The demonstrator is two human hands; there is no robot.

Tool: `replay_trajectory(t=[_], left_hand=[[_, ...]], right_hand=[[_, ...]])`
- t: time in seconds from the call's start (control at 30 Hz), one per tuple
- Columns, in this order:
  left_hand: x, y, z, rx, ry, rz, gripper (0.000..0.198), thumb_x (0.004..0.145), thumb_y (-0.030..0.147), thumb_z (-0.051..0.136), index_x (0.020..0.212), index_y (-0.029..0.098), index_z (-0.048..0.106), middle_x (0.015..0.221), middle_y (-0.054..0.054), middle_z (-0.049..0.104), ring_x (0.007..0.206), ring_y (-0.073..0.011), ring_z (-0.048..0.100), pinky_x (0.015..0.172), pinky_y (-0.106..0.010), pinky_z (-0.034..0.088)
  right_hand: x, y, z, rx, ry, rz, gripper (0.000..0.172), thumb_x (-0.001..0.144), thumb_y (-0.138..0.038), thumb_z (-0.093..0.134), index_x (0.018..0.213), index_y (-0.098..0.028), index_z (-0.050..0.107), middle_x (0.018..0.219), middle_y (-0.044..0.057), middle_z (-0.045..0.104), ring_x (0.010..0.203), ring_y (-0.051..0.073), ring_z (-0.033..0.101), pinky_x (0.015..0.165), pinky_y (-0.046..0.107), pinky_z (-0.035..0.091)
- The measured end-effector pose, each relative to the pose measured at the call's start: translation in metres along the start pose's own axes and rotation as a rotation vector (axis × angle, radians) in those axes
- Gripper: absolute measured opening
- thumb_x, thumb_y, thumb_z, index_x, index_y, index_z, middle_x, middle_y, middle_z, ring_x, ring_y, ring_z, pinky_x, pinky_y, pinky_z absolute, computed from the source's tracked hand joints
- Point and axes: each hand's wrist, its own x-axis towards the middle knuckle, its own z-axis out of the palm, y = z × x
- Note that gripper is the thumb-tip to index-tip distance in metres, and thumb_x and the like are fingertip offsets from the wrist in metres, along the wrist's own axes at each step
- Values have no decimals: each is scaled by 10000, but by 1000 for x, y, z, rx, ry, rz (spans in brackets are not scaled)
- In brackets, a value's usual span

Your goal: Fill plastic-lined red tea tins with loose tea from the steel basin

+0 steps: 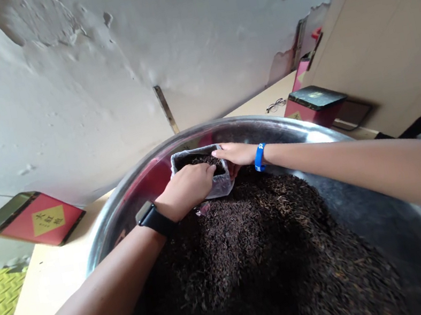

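My left hand [187, 190], with a black watch on its wrist, rests over the near edge of a square clear plastic bag-lined container [219, 186] filled with dark loose tea leaves. My right hand [235, 154], with a blue wristband, grips the container's right rim from the other side. The container stands tilted at the far side of a large steel basin [205, 130]. A big heap of dark tea leaves [251, 248] fills the basin and touches the container's lower edge. Part of the container's near side is hidden by my left hand.
A red tea tin [38, 220] lies on the pale table [45, 295] at left. Another red tin with a black lid [315, 105] stands at the far right, near eyeglasses [276, 106]. A peeling wall [60, 91] and a cardboard sheet [380, 35] rise behind.
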Motion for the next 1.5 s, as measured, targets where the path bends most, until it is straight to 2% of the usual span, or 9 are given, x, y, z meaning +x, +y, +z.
replay_trajectory(t=[0.13, 0.23, 0.33, 0.53, 1.03, 1.17, 1.27, 1.37, 1.5], left_hand=[[1, -1, 1, -33, 38, -126, 441, 925, 258, 208, 930, 98, 619, 882, -125, 635, 837, -197, 580, 755, -338, 414], [1, -1, 2, -13, -28, -64, 424, 925, 245, 214, 985, 99, 607, 880, -126, 636, 801, -203, 587, 718, -338, 416], [-1, 1, 1, 34, -11, -4, 379, 917, 208, 242, 1081, 98, 565, 907, -130, 630, 819, -207, 584, 728, -341, 409], [-1, 0, 2, 28, -7, -26, 379, 926, 250, 242, 1077, 136, 570, 902, -120, 629, 797, -213, 583, 660, -332, 389], [-9, 14, -9, 64, -12, -36, 316, 908, 232, 298, 1047, 180, 577, 913, -86, 620, 794, -228, 569, 721, -409, 370], [-9, 41, -23, 66, 115, -134, 319, 901, 229, 303, 878, 142, 609, 853, -89, 609, 830, -231, 551, 808, -449, 349], [-11, 73, -26, -34, 146, -97, 350, 918, 252, 264, 898, 135, 593, 875, -95, 594, 845, -227, 543, 799, -423, 380], [-24, 107, -3, -305, -31, 102, 364, 906, 398, 313, 1006, 171, 578, 990, -95, 582, 896, -220, 549, 786, -369, 429], [-49, 144, 40, -563, -237, 314, 785, 693, 724, 419, 1303, 231, 378, 1371, -162, 325, 1182, -365, 382, 856, -467, 426]], right_hand=[[0, 0, 0, -16, -2, 3, 312, 910, -386, 286, 1148, -187, 319, 497, -11, 543, 444, 153, 554, 505, 307, 504], [0, 0, 1, -32, -5, 0, 318, 909, -388, 293, 1154, -187, 316, 501, -14, 543, 446, 154, 557, 513, 315, 508], [1, 1, 0, -22, 8, 1, 285, 913, -370, 279, 1126, -187, 328, 504, -13, 543, 444, 155, 557, 509, 317, 508], [0, 0, 1, -25, 0, -2, 265, 903, -390, 311, 1074, -190, 341, 505, -13, 541, 451, 155, 558, 519, 323, 512], [2, 2, 1, -31, 41, 6, 214, 908, -364, 292, 1031, -196, 340, 504, -13, 536, 425, 153, 537, 459, 301, 488], [1, -1, 1, -53, 46, -12, 198, 907, -362, 306, 999, -193, 353, 530, -14, 540, 445, 139, 534, 478, 289, 492], [-1, -3, 2, -97, 67, -66, 140, 904, -318, 328, 926, -186, 371, 560, -14, 541, 458, 117, 529, 483, 260, 488], [-3, -3, 3, -81, 17, -59, 134, 913, -316, 292, 929, -192, 341, 531, -23, 529, 434, 120, 525, 462, 268, 487], [-4, -1, 5, -97, -18, -63, 144, 918, -324, 280, 979, -199, 318, 525, -27, 528, 432, 126, 536, 448, 270, 490]])
